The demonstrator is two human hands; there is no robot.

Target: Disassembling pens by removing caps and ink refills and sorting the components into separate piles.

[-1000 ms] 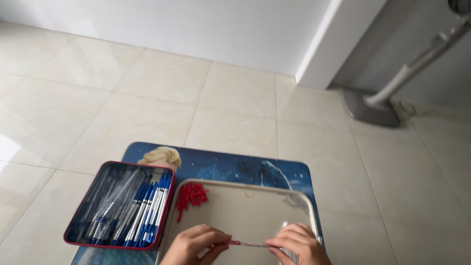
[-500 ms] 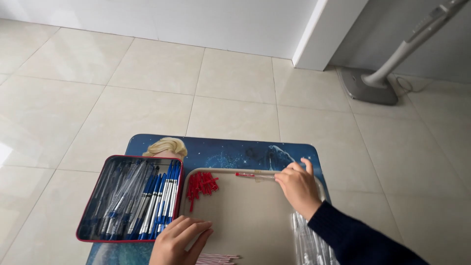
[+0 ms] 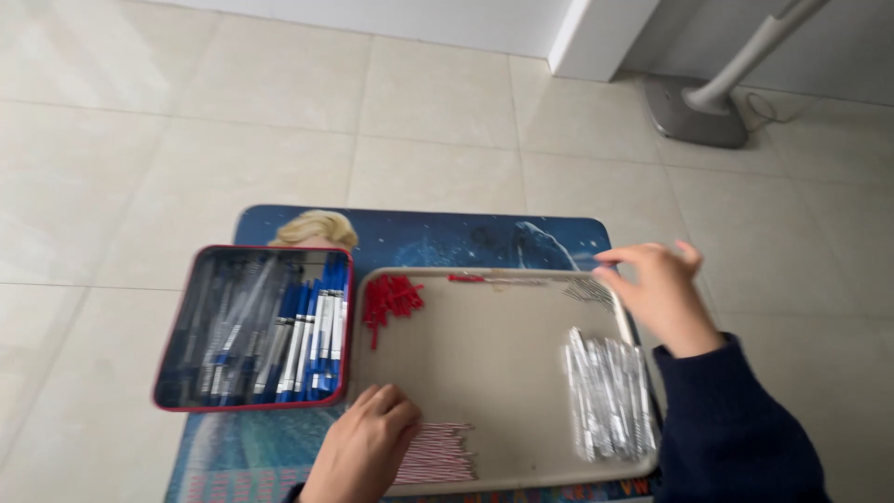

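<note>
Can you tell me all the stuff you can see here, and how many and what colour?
tray: one, beige, on the small table
small table: one, blue picture top, on the floor
tin box: one, red-rimmed, left of tray, full of blue and white pens
red caps: a pile, tray's top left
clear tubes: a bundle, tray's right side
thin refills: a bundle, reddish, tray's bottom edge
stand base: one, grey, floor top right
left hand: on the refills
right hand: tray's top right corner

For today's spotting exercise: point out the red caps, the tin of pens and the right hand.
Red caps (image 3: pixel 391 300), head view, middle of the pile.
Tin of pens (image 3: pixel 175 326), head view, bare left part of its inside.
Right hand (image 3: pixel 656 289), head view, back of the hand.
</note>
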